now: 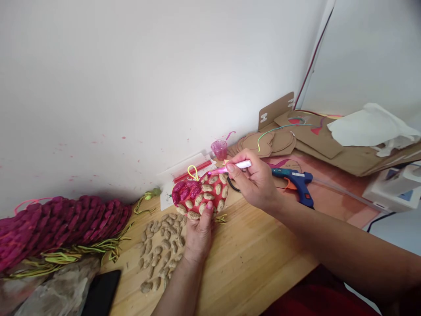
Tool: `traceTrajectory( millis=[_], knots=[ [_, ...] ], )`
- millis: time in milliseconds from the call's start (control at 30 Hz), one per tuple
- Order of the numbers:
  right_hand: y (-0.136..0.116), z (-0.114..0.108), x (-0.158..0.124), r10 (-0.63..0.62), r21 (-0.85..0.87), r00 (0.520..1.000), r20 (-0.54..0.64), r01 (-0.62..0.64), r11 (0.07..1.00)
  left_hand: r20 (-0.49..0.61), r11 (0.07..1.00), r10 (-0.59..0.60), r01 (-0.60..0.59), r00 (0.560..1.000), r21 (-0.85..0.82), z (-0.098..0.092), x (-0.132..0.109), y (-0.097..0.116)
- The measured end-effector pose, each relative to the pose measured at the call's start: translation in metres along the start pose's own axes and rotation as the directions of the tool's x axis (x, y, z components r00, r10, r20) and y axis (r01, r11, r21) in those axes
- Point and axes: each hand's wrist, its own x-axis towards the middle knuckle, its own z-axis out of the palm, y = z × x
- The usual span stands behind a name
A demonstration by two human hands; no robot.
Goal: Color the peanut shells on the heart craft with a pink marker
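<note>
My left hand [200, 235] grips the lower edge of a red craft piece [214, 198] studded with peanuts, its thumb on the front. Peanuts on the piece's left side are coated in shiny magenta paint, and those on the right are bare tan. A yellow cord loop [192, 171] stands up from its top. Pinched in my right hand [251, 182] is a paintbrush [243, 165] with a white handle, its magenta-stained tip at the piece's upper edge. Behind them stands a clear plastic cup [219, 150] of magenta paint.
Loose peanuts [166, 245] lie on the wooden table [250, 259]. Magenta-painted peanut pieces [72, 224] are stacked at left, near a black phone-like slab [101, 292]. At right are a blue glue gun [302, 182], cardboard cutouts [256, 142] and a white device [394, 188]. A paint-spotted wall [131, 87] stands behind.
</note>
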Motion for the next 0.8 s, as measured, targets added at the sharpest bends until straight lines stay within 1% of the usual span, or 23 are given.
traceTrajectory(
  millis=[100, 200, 300, 400, 467, 533, 633, 700, 800],
  knots=[
    [-0.002, 0.000, 0.000, 0.022, -0.039, 1.000, -0.003, -0.022, 0.999, 0.072, 0.999, 0.029, -0.026, 0.997, -0.043, -0.001, 0.001, -0.003],
    [-0.006, 0.000, 0.000, 0.002, -0.044, 1.000, -0.012, -0.003, 0.999, 0.062, 0.999, 0.052, -0.051, 0.997, -0.020, 0.000, 0.000, -0.002],
    [-0.008, -0.001, 0.000, -0.019, -0.030, 0.999, -0.027, 0.019, 0.999, 0.049, 0.989, 0.141, -0.143, 0.989, 0.044, 0.002, -0.001, 0.002],
    [-0.006, -0.001, -0.001, 0.007, 0.008, 1.000, -0.013, -0.007, 1.000, 0.020, 0.968, 0.214, -0.215, 0.977, 0.133, 0.003, -0.001, 0.005],
    [-0.004, -0.001, -0.001, 0.032, 0.043, 0.999, 0.020, -0.033, 0.999, 0.019, 0.961, 0.222, -0.222, 0.975, 0.164, 0.002, -0.001, 0.006],
    [-0.003, -0.001, 0.000, 0.034, 0.038, 0.999, 0.029, -0.035, 0.999, 0.036, 0.959, 0.224, -0.227, 0.974, 0.169, 0.002, -0.001, 0.006],
    [-0.004, -0.003, 0.000, 0.009, -0.034, 1.000, -0.020, -0.010, 0.999, 0.055, 0.951, 0.250, -0.256, 0.967, 0.175, 0.002, 0.000, 0.005],
    [-0.005, -0.003, 0.000, 0.008, -0.041, 0.999, -0.039, -0.010, 0.999, 0.052, 0.944, 0.264, -0.269, 0.963, 0.193, 0.003, 0.000, 0.006],
    [-0.005, -0.003, 0.000, 0.020, 0.009, 1.000, 0.008, -0.020, 1.000, 0.035, 0.945, 0.260, -0.262, 0.965, 0.197, 0.004, -0.001, 0.009]
  ],
)
